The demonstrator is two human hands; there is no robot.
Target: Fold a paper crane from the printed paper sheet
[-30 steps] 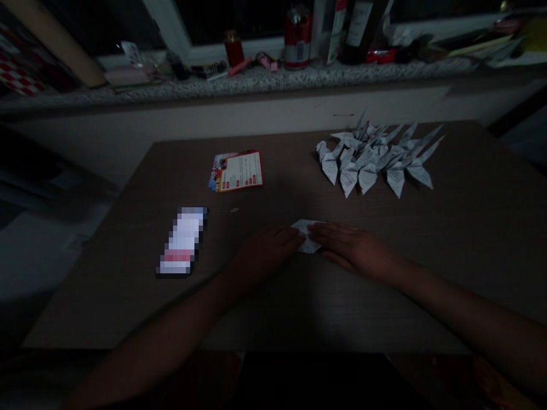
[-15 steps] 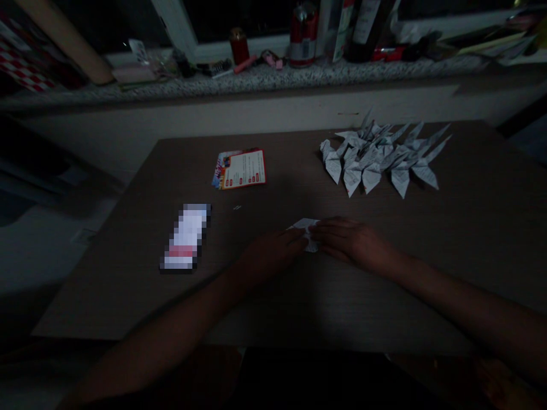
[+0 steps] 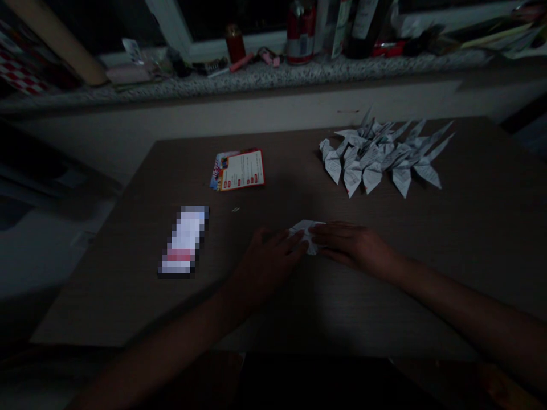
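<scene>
A small folded piece of printed paper point(image 3: 308, 228) lies flat on the table under my fingertips, partly covered by them. From the left, my left hand point(image 3: 271, 256) rests its spread, outstretched fingers on the paper's edge. My right hand point(image 3: 354, 244) lies across the right side, its fingers straight and flat, with tips near the paper's middle. Neither hand is wrapped round anything. Beyond my right hand stands a cluster of several folded paper cranes point(image 3: 371, 165), made of the same kind of printed paper.
A phone point(image 3: 183, 242) with a blurred-out screen lies on the table point(image 3: 171, 313) at left. Behind it are printed cards point(image 3: 241, 171) and two tiny pale bits point(image 3: 236, 209). The granite windowsill point(image 3: 256, 75) holds a red can point(image 3: 301, 34), a bottle point(image 3: 363, 28) and clutter.
My left hand has shifted slightly down and left, and its fingers are more spread on the paper. My right hand stays nearly in place. The view has moved a little.
</scene>
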